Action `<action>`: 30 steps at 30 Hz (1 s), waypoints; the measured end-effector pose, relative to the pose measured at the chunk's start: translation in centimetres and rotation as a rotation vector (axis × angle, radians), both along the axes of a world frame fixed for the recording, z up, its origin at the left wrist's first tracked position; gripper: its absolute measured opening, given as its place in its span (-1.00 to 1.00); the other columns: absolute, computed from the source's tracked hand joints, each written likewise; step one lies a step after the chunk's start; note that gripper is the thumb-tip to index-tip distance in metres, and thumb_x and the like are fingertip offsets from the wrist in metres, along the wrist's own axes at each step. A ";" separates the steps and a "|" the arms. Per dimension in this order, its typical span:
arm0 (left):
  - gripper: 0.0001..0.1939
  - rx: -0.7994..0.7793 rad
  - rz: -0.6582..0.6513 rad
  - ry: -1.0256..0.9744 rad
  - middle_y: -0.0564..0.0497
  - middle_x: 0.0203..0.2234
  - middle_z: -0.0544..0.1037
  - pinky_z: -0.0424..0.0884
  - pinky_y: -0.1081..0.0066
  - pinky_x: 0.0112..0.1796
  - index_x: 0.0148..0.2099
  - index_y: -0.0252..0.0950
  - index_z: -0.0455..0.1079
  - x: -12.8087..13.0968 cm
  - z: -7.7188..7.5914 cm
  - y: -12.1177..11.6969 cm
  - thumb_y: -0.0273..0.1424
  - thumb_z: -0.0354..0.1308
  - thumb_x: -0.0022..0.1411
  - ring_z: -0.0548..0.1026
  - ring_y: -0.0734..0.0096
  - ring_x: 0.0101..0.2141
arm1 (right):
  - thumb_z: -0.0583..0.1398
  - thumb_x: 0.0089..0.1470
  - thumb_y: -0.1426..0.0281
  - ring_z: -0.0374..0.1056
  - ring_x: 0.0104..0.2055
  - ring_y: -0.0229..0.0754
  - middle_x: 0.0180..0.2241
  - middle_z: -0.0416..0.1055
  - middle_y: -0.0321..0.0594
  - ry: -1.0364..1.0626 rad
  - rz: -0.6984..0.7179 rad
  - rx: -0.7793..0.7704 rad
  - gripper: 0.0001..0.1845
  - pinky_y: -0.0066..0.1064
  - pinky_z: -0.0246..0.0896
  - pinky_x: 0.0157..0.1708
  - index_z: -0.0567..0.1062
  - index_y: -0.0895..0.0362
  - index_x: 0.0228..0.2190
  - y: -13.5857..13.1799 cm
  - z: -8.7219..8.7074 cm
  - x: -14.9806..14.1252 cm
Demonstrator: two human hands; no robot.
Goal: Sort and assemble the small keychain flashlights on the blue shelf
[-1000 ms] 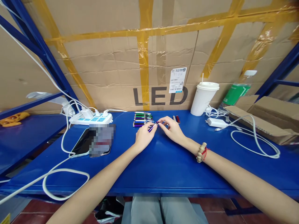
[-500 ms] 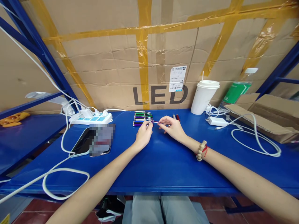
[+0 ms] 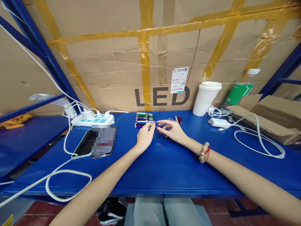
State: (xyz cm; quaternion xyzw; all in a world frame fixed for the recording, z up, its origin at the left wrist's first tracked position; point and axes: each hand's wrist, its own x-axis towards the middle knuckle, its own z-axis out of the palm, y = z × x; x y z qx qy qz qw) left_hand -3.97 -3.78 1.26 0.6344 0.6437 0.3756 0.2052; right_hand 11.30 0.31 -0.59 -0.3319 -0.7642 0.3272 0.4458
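Note:
My left hand (image 3: 145, 135) is closed, with thumb and index finger pinched on a slim purple tube (image 3: 159, 126); much of the tube is hidden by the fingers. Facing it from the right is my right hand (image 3: 174, 130), its fingers apart and curved around the tube's right end; whether they touch it is hard to see. Just beyond my left hand, several slim metallic tubes (image 3: 141, 116) in green, purple, blue and silver lie stacked in a row, with small cord loops at their right ends. A silver tube (image 3: 176, 119) and a red tube (image 3: 180, 120) lie behind my right hand.
On the left are a white power strip (image 3: 94, 119), cables, and two phones, one a dark-screened phone (image 3: 85, 143). A white cup (image 3: 207, 99), a bottle (image 3: 240, 91), a white charger (image 3: 219, 122) and an open cardboard box (image 3: 277, 117) stand right. A large carton (image 3: 113, 69) backs the table.
My right hand's fingers have spread from their pinch on the purple tube and shifted slightly left. The silver and red tubes show more fully. The whole view has moved a little.

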 end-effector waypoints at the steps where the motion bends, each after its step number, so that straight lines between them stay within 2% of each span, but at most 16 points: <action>1: -0.66 0.013 -0.014 0.037 0.08 -0.42 0.51 0.22 0.49 -0.39 -0.29 -0.18 0.37 0.0 0.1 -0.1 -0.14 -0.16 0.25 0.43 0.40 -0.39 | 0.20 -0.04 0.17 0.41 -0.48 -0.21 -0.29 0.45 -0.10 -0.019 0.011 0.010 -0.56 -0.47 0.28 -0.71 0.46 0.18 -0.16 0.0 0.0 0.0; 6: -0.65 0.044 -0.064 0.239 0.05 -0.34 0.54 0.23 0.47 -0.34 -0.22 -0.15 0.37 -0.2 0.7 -0.5 -0.18 -0.22 0.29 0.46 0.31 -0.27 | 0.12 0.06 0.18 0.30 -0.62 -0.31 -0.48 0.45 -0.22 -0.139 0.064 0.132 -0.65 -0.44 0.24 -0.61 0.53 0.17 -0.27 -0.1 0.0 0.0; 11: -0.64 0.033 -0.148 0.381 0.02 -0.31 0.54 0.25 0.48 -0.34 -0.20 -0.18 0.38 -0.5 1.0 -0.4 -0.22 -0.24 0.31 0.48 0.31 -0.26 | 0.06 0.10 0.22 0.16 -0.64 -0.33 -0.67 0.30 -0.35 -0.250 0.089 0.164 -0.65 -0.48 0.09 -0.62 0.50 0.18 -0.48 -0.3 0.1 0.0; 17: -0.65 0.042 -0.178 0.413 0.02 -0.30 0.55 0.26 0.49 -0.35 -0.19 -0.18 0.36 -0.5 1.0 -0.5 -0.24 -0.24 0.32 0.49 0.32 -0.26 | 0.07 0.08 0.34 0.08 -0.59 -0.33 -0.66 0.26 -0.33 -0.303 0.032 0.378 -0.69 -0.48 0.00 -0.55 0.40 0.16 -0.62 -0.5 0.6 0.3; 22: -0.67 0.067 -0.178 0.425 0.04 -0.33 0.54 0.25 0.49 -0.37 -0.17 -0.16 0.31 -0.3 1.2 -0.8 -0.23 -0.26 0.32 0.50 0.31 -0.27 | 0.06 0.10 0.36 0.10 -0.56 -0.29 -0.64 0.24 -0.30 -0.287 -0.034 0.512 -0.72 -0.45 0.00 -0.51 0.42 0.15 -0.59 -0.2 0.5 0.5; 30: -0.70 0.031 -0.195 0.347 0.04 -0.27 0.54 0.29 0.44 -0.30 -0.07 -0.13 0.26 -0.1 1.0 -0.6 -0.21 -0.22 0.31 0.49 0.28 -0.21 | 0.01 0.16 0.30 0.14 -0.55 -0.27 -0.62 0.24 -0.29 -0.264 -0.060 0.501 -0.69 -0.43 0.03 -0.49 0.47 0.15 -0.46 -0.3 0.6 0.6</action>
